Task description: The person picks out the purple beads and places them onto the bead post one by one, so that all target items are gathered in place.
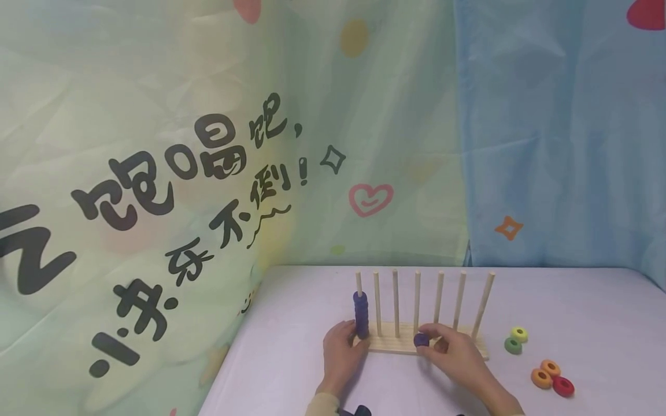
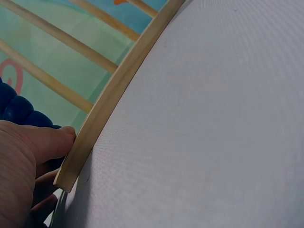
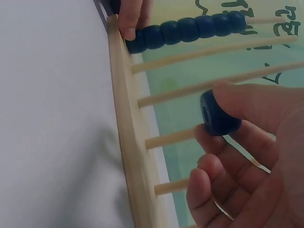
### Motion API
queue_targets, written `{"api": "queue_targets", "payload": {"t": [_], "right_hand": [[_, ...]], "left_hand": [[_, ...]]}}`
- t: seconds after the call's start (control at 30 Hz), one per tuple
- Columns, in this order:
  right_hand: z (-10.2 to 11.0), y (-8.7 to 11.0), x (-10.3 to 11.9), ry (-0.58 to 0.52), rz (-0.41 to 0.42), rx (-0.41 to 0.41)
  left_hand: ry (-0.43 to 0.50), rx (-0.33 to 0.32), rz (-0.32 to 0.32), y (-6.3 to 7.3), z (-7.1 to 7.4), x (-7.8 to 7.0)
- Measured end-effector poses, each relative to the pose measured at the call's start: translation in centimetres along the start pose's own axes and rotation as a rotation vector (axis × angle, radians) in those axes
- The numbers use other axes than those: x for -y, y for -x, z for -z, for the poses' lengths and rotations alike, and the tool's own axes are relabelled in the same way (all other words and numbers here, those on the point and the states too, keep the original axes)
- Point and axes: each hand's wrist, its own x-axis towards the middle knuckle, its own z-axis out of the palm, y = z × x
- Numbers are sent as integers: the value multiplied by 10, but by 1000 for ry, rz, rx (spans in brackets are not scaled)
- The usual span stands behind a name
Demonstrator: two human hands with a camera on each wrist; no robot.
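Note:
A wooden peg rack (image 1: pixel 392 346) with a row of upright pegs stands on the table. Dark blue beads (image 3: pixel 190 31) are stacked on its leftmost peg. My left hand (image 1: pixel 343 352) holds the rack's left end, its thumb (image 2: pixel 59 142) against the base beside the lowest beads; some of its fingers are hidden behind the base. Between thumb and fingers, my right hand (image 1: pixel 460 355) pinches a single dark blue bead (image 3: pixel 221 116). That bead is off the pegs, in front of the middle ones, with its hole visible in the right wrist view.
Right of the rack, a yellow ring (image 1: pixel 519 339) lies against a green ring (image 1: pixel 513 350). Nearer the front are two orange rings (image 1: pixel 539 383) and a red ring (image 1: pixel 561 392). Printed curtains (image 1: pixel 395 133) hang behind and left of the white table (image 1: pixel 270 346).

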Motion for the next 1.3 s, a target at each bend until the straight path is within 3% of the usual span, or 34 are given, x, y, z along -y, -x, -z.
{"api": "queue_targets", "payload": {"t": [0.23, 0.6, 0.87, 1.3], "right_hand": [[-10, 0, 5, -70, -25, -30], [-24, 2, 9, -82, 92, -135], [-28, 2, 18, -125, 54, -130], [-18, -13, 37, -40, 226, -160]], "left_hand": [[19, -4, -3, -1, 0, -1], [7, 0, 2, -1, -2, 3], [8, -13, 3, 0, -2, 3], [7, -7, 18, -1, -4, 4]]}}
